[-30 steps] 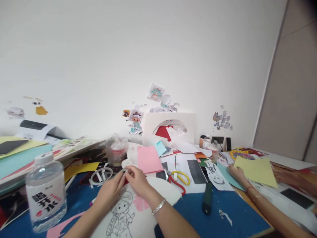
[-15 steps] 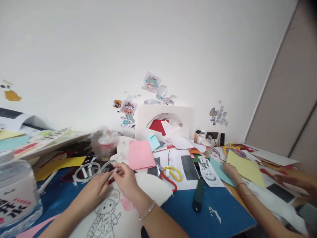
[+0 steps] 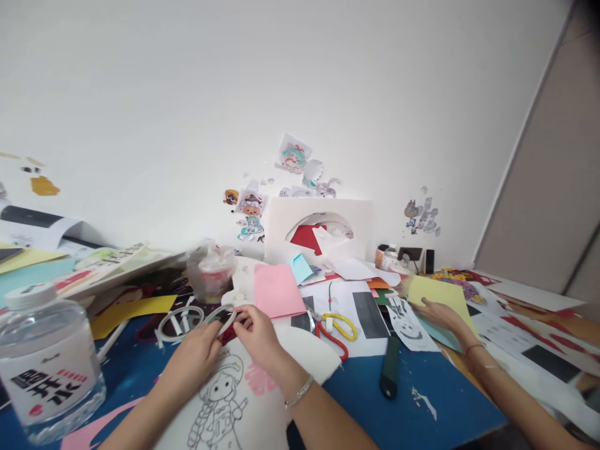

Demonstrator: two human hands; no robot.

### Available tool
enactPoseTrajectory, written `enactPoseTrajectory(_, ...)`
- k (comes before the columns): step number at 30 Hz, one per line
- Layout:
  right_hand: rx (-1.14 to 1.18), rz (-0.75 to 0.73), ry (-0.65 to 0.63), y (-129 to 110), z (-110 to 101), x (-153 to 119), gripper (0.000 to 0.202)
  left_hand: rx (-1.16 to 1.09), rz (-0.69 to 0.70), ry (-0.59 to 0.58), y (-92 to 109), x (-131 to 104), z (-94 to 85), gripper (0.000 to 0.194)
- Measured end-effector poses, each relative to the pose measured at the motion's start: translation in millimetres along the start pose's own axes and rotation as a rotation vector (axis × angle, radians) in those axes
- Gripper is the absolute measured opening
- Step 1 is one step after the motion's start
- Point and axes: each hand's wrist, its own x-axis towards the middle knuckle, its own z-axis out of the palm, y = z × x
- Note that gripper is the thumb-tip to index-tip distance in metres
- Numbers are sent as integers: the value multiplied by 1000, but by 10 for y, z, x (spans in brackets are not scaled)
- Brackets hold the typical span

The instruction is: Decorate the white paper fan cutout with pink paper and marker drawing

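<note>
Over the drawing sheet, my left hand (image 3: 199,353) and my right hand (image 3: 255,334) are close together with bent fingers. A white cable (image 3: 228,322) is pinched between them, forming a small loop at the fingertips. The rest of it lies coiled to the left on the dark blue mat (image 3: 342,400). Part of the held piece is hidden by my fingers. Under my wrists is white paper (image 3: 187,412) with a line drawing of a braided figure and a pink blot. Scissors (image 3: 344,334) with red and yellow handles lie beyond my right hand.
A water bottle (image 3: 49,362) stands at left. Near the middle are pink paper (image 3: 279,290), a dark green-handled tool (image 3: 389,369) and a white box (image 3: 323,206) of scraps. At right, another person's hand (image 3: 440,314) touches yellow paper (image 3: 445,294). A wall stands behind.
The whole view has shifted, so things sit farther right. The cable between my hands now shows a wider loop. The other person's hand has moved on the yellow paper, which lies turned differently.
</note>
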Motion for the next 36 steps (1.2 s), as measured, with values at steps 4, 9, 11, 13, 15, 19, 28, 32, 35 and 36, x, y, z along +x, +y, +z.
enactPoseTrajectory(4,-271,-70,22,-35,-219,26,22,18,5,0,-16,5,-9,20)
enactPoseTrajectory(9,-836,-134,-29,11,-591,25,17,53,41,16,-24,-6,-13,19)
enactPoseTrajectory(11,-921,-92,-71,50,-690,13,17,66,26,21,-29,-13,-24,21)
enactPoseTrajectory(13,-933,-81,-96,78,-738,0,18,64,10,22,-36,-14,-37,23)
enactPoseTrajectory(15,-929,-95,-106,91,-748,-8,20,67,-6,9,-45,-9,-45,25)
enactPoseTrajectory(19,-907,-109,-91,111,-757,11,20,70,-28,-21,-67,8,-38,33)
enactPoseTrajectory(28,-713,-55,172,226,-1034,175,40,83,-37,-39,-65,-2,-64,33)
enactPoseTrajectory(32,-625,-21,263,238,-1189,216,28,76,-25,-23,-81,7,-45,31)
enactPoseTrajectory(35,-611,65,376,263,-1430,247,24,89,-9,-16,-94,21,-30,28)
enactPoseTrajectory(36,-620,113,426,280,-1557,249,25,92,-5,-14,-95,24,-29,27)
